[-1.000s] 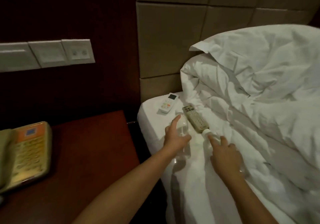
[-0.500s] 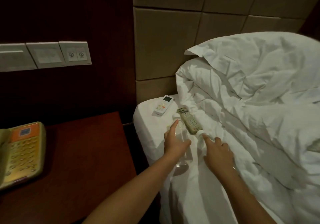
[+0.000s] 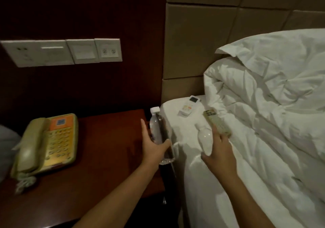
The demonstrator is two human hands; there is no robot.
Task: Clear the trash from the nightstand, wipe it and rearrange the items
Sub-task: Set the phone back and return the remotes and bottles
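left hand (image 3: pixel 154 150): fingers (image 3: pixel 166 142) wrapped around a clear water bottle (image 3: pixel 161 134), thumb up its far side; bottle lifted and tilted, white cap toward the wall, over the gap between the table's right edge and the bed.
right hand (image 3: pixel 219 153): fingers (image 3: pixel 214 131) curled around a second clear bottle (image 3: pixel 204 139) lying on the sheet near the bed's left edge; grip looks partial, whether it is lifted I cannot tell.
table (image 3: pixel 109 150): dark reddish wood, smooth, nearly bare on its right half; yellowed telephone (image 3: pixel 47 143) with coiled cord at its left edge.
bed (image 3: pixel 202 183): soft white sheet, rumpled duvet (image 3: pixel 272 104) to the right; white remote (image 3: pixel 189 105) at the bed's top-left corner, grey remote (image 3: pixel 217 123) just beside the right hand's fingertips.
materials: bottles thin, slick, cylindrical plastic; remotes flat, hard slabs.
risk: slick bottle could slip from the left hand into the gap, a loose one-sided hold being the cause.
risk: right fingers may nudge the grey remote into the duvet folds.
risk: a bottle set down tilted could roll off the table edge.
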